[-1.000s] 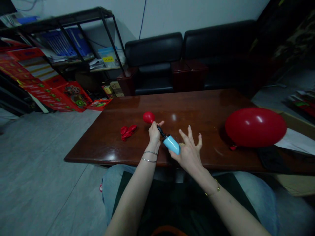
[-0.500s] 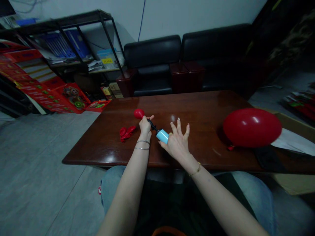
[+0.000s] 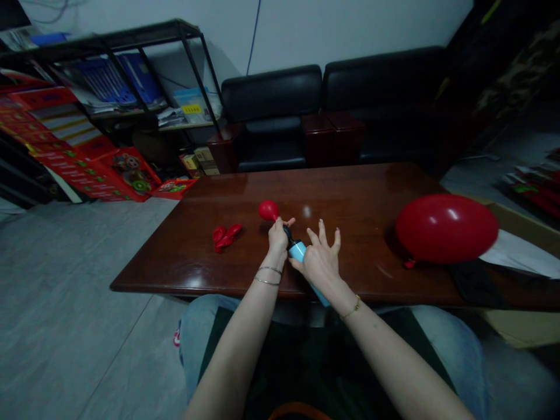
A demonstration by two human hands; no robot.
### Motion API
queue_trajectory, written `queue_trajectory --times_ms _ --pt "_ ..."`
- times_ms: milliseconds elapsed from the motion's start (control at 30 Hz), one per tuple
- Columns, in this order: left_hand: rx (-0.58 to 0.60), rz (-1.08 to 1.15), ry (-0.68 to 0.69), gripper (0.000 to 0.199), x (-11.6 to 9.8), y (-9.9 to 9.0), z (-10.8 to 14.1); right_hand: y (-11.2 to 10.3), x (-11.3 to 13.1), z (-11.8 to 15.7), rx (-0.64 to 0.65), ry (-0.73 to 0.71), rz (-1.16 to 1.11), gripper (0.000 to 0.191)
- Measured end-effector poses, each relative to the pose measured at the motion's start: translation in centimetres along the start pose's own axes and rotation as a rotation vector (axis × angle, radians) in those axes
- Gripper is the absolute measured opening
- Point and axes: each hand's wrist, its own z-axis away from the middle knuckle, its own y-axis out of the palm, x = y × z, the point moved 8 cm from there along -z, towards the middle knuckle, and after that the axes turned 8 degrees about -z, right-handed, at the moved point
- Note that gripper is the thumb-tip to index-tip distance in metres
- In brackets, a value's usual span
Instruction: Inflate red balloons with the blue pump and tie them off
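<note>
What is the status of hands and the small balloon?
Left hand at neck of small red balloon, slightly inflated. Right hand gripping blue pump. Large red balloon clear of hands.

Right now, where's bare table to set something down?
Free: the table between the right hand and the big red balloon, and its far strip beyond the small red balloon. Crowded: near-middle, with the left hand and pump; left of them, limp red balloons.
</note>
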Motion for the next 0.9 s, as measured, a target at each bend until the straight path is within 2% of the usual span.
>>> queue_trajectory --times_ms 167,400,500,767,900 --pt "-0.017 -0.056 0.014 0.029 -0.5 -0.4 -0.9 0.0 -0.3 0.9 -0.047 0.048 -0.075 0.041" --pt "-0.056 -0.021 -0.024 0.028 -1.0 -1.4 -3.0 -1.0 -1.1 4.2 -0.067 0.022 -0.052 0.038" --pt "-0.047 -0.003 -0.043 0.028 -0.7 -1.6 -3.1 -1.5 -1.6 4.8 -0.072 0.020 -0.043 0.036" --pt "0.064 0.026 -0.069 0.028 1.9 0.8 0.2 -1.5 -1.4 0.8 -0.005 0.043 -0.017 0.032" --pt "0.012 0.015 -0.066 0.028 2.0 0.0 -0.1 -0.7 -1.0 0.6 -0.017 0.047 -0.051 0.035"
